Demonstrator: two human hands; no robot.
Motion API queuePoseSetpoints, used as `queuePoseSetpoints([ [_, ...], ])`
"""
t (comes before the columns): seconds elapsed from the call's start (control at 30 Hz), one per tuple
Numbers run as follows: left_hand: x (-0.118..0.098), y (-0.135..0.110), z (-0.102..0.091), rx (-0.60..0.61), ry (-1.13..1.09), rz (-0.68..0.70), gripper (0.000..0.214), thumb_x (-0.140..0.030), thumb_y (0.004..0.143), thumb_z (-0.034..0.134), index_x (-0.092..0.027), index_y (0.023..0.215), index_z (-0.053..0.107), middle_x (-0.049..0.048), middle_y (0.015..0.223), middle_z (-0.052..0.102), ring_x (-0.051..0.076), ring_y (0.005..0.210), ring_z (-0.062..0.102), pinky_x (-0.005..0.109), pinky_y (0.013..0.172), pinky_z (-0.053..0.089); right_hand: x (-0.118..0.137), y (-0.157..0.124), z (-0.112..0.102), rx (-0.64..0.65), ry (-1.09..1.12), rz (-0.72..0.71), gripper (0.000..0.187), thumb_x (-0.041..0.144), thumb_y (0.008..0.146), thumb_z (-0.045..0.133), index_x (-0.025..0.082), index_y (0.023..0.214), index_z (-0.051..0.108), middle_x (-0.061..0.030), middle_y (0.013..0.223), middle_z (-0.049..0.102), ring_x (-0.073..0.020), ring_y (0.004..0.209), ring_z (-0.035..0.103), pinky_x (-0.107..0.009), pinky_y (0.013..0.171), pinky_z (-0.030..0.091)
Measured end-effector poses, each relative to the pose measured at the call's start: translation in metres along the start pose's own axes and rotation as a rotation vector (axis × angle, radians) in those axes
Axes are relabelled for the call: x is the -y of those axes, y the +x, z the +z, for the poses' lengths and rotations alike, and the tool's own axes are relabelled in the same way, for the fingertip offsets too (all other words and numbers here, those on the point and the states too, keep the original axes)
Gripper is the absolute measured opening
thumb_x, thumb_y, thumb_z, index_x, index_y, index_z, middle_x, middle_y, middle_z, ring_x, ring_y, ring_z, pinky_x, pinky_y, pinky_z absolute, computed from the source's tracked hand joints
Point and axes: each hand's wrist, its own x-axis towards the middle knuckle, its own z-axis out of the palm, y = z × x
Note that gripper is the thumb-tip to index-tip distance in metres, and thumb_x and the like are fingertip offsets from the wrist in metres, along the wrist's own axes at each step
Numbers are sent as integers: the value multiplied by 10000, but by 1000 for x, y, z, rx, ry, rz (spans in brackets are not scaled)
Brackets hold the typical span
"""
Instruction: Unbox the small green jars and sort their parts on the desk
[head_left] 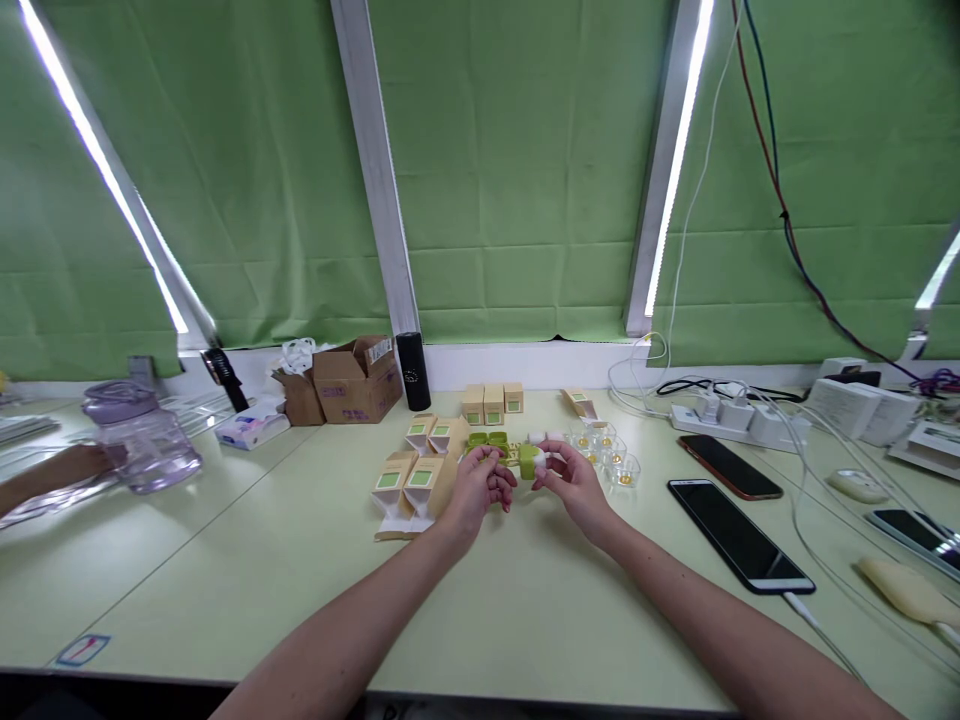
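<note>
Both my hands meet at the middle of the pale green table (pixel 225 560). My left hand (pixel 480 487) is curled, its fingers closed on something small that I cannot make out. My right hand (pixel 571 478) pinches a small green piece with a white cap (pixel 531 460). Just behind the hands lie more green pieces (pixel 487 440). Several opened tan cartons with green labels (pixel 411 480) lie left of my left hand. Three shut cartons (pixel 493 402) stand in a row further back. Several small clear cups with gold contents (pixel 609 452) sit right of my right hand.
Two black phones (pixel 735 530) lie at the right, one on a cable, with a power strip (pixel 720 415) and white boxes (pixel 862 405) behind. A black cylinder (pixel 413 371) and cardboard boxes (pixel 352 380) stand at the back. At far left another person's hand (pixel 71 470) is by a clear purple jug (pixel 142 440).
</note>
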Motion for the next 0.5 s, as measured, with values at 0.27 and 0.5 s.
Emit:
queuePoseSetpoints([
  [0.27,2,4,0,-95,69,150,419,-485,781,756,-185,944,514,13,742,647,125,563,597,279,535,530,-3,3,-1,-33,274,174,514,459,630,925,220,985,641,-40,1005,681,-227,888,691,-441,794,612],
  [0.5,-1,0,4,-111,251,326,361,-423,831,740,-169,1023,571,49,905,631,136,712,608,274,594,569,-3,1,1,-11,228,122,551,475,672,903,244,1013,537,-26,1010,679,-209,850,709,-381,721,619],
])
